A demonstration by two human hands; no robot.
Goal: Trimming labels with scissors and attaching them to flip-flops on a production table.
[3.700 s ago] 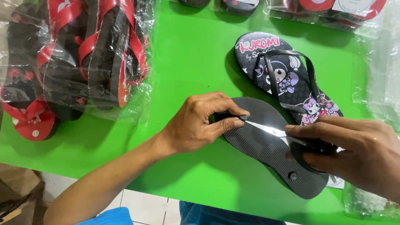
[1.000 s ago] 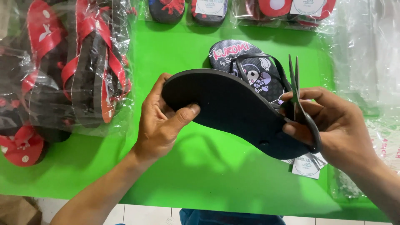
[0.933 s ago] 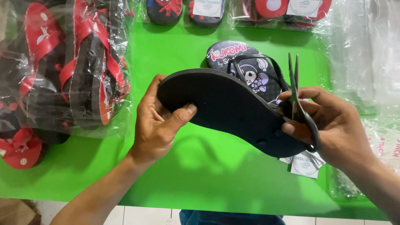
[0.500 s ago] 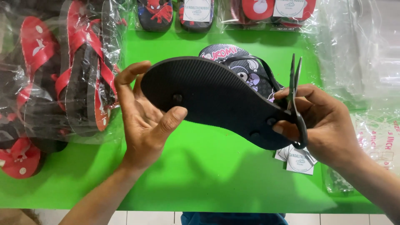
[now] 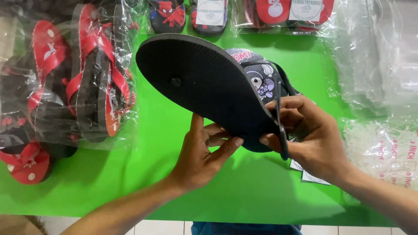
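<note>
Printed sandal [image 5: 265,80] half hidden behind black sandal [image 5: 204,82], sole up, pinched by right hand [image 5: 311,137]; left hand [image 5: 202,154] half-open beneath, fingertips touching.

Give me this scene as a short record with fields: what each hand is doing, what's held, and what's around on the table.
held item: black flip-flop, sole side up, raised above the table
left hand: fingers under the flip-flop's heel end
right hand: grips the heel end and the dark strap
behind it: printed flip-flop with cartoon figures, lying on the green table
left side: bagged red-and-black flip-flops
far edge: more bagged flip-flops
right side: clear plastic bags
near right hand: white tags
</note>
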